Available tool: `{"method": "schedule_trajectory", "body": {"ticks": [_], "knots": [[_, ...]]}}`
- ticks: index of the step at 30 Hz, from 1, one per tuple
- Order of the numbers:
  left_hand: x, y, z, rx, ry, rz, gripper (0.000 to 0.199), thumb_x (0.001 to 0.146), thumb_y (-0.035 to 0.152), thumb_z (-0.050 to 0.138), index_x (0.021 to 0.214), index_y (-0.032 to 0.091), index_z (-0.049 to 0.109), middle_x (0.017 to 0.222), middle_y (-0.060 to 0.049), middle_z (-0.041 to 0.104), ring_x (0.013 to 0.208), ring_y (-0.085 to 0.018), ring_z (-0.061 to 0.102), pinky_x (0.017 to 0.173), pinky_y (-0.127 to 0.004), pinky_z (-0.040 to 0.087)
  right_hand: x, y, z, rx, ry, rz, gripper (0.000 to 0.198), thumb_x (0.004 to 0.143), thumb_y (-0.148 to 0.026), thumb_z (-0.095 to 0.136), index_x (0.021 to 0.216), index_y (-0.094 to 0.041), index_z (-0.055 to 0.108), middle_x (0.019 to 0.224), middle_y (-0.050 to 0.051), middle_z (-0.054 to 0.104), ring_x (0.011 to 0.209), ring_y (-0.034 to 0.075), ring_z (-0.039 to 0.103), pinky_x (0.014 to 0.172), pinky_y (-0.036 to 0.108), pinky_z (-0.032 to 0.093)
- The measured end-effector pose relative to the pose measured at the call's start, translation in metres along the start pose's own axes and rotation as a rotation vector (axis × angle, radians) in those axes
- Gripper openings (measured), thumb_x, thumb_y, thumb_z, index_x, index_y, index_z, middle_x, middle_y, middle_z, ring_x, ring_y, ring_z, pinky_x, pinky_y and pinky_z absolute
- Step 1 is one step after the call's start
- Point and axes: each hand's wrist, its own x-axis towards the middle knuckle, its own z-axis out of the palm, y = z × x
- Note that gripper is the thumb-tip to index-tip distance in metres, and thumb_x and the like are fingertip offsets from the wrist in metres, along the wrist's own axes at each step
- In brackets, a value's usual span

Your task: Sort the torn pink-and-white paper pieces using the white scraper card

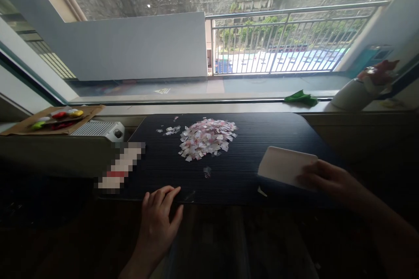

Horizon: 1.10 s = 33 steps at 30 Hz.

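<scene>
My right hand (316, 174) grips the near right end of a white, rounded-corner card (284, 165), held low over the right side of the dark tabletop (278, 128). At the table's near edge rests my left hand (159, 209), fingers stretched out and thumb apart, holding nothing. Close to its index finger lies a faint clear strip (189, 196). A heap of small whitish-pink paper pieces (207, 139) covers the middle back of the table. Nearer to me is a small clear printed piece (207, 172). A pale scrap (262, 191) lies below the card.
Several stray paper pieces (172, 130) lie left of the heap. A blurred-out item (121, 168) is at the table's left edge. Behind stand a white heater (98, 130), a cardboard sheet (19, 127), a green crumpled item (301, 98) and a pale vase-like object (348, 95).
</scene>
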Motion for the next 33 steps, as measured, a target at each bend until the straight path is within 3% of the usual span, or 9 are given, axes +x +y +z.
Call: {"method": "schedule_trajectory", "body": {"ticks": [1, 3, 8, 17, 20, 23, 27, 33], "knots": [[0.0, -0.002, 0.0, 0.003, -0.016, 0.01, 0.032, 0.086, 0.029, 0.048, 0.115, 0.023, 0.059, 0.108, -0.008, 0.063, 0.101, -0.026, 0.059, 0.099, -0.054, 0.035, 0.004, -0.001, 0.003, 0.034, -0.106, 0.053, 0.023, 0.059, -0.044, 0.072, 0.067, -0.023, 0.066, 0.069, 0.005, 0.073, 0.069, 0.026, 0.069, 0.061, 0.033, 0.055], [-0.001, -0.004, 0.001, 0.001, -0.015, 0.015, 0.032, 0.086, 0.03, 0.047, 0.115, 0.023, 0.058, 0.108, -0.008, 0.063, 0.1, -0.025, 0.059, 0.099, -0.052, 0.034, 0.009, -0.002, 0.008, 0.062, -0.158, 0.089, 0.024, 0.056, -0.043, 0.072, 0.065, -0.022, 0.065, 0.066, 0.003, 0.071, 0.065, 0.024, 0.067, 0.059, 0.032, 0.053], [0.001, -0.005, 0.002, 0.004, 0.024, 0.024, 0.032, 0.086, 0.031, 0.045, 0.112, 0.021, 0.06, 0.104, -0.008, 0.063, 0.097, -0.026, 0.06, 0.097, -0.052, 0.036, 0.002, 0.0, 0.011, 0.084, -0.224, 0.097, 0.018, 0.06, -0.038, 0.068, 0.066, -0.021, 0.064, 0.065, 0.001, 0.068, 0.065, 0.02, 0.063, 0.059, 0.029, 0.05], [0.003, -0.007, 0.002, 0.031, 0.095, 0.112, 0.031, 0.086, 0.032, 0.046, 0.111, 0.019, 0.06, 0.101, -0.008, 0.062, 0.09, -0.026, 0.059, 0.085, -0.046, 0.043, -0.018, 0.001, -0.003, 0.164, -0.397, 0.196, 0.031, 0.064, -0.045, 0.072, 0.078, -0.018, 0.065, 0.077, 0.002, 0.069, 0.073, 0.021, 0.064, 0.065, 0.03, 0.051], [0.003, -0.006, 0.002, 0.025, 0.109, 0.131, 0.03, 0.087, 0.031, 0.046, 0.111, 0.019, 0.059, 0.101, -0.008, 0.062, 0.09, -0.026, 0.059, 0.084, -0.046, 0.042, -0.027, 0.001, -0.012, 0.15, -0.407, 0.177, 0.032, 0.067, -0.047, 0.072, 0.078, -0.018, 0.066, 0.077, 0.002, 0.068, 0.073, 0.02, 0.064, 0.064, 0.029, 0.051], [0.003, -0.004, 0.002, 0.016, 0.107, 0.125, 0.029, 0.087, 0.029, 0.047, 0.112, 0.019, 0.057, 0.102, -0.009, 0.061, 0.092, -0.026, 0.059, 0.086, -0.047, 0.042, -0.029, -0.005, -0.011, 0.12, -0.312, 0.078, 0.034, 0.067, -0.051, 0.073, 0.072, -0.019, 0.065, 0.07, 0.001, 0.067, 0.068, 0.019, 0.062, 0.063, 0.028, 0.051], [0.002, 0.0, 0.001, 0.01, 0.098, 0.082, 0.029, 0.085, 0.026, 0.047, 0.113, 0.02, 0.057, 0.103, -0.009, 0.061, 0.095, -0.026, 0.059, 0.091, -0.051, 0.04, -0.013, -0.023, 0.029, 0.234, -0.186, -0.027, 0.036, 0.067, -0.054, 0.073, 0.075, -0.02, 0.064, 0.073, 0.003, 0.07, 0.074, 0.022, 0.067, 0.069, 0.031, 0.054], [-0.003, 0.003, 0.002, -0.024, 0.013, 0.004, 0.034, 0.085, 0.023, 0.047, 0.117, 0.021, 0.057, 0.107, -0.008, 0.061, 0.1, -0.026, 0.059, 0.1, -0.058, 0.034, 0.021, -0.052, 0.116, 0.287, -0.251, -0.181, 0.024, 0.072, -0.043, 0.068, 0.078, -0.021, 0.063, 0.073, 0.002, 0.07, 0.07, 0.02, 0.067, 0.067, 0.032, 0.054]]}}
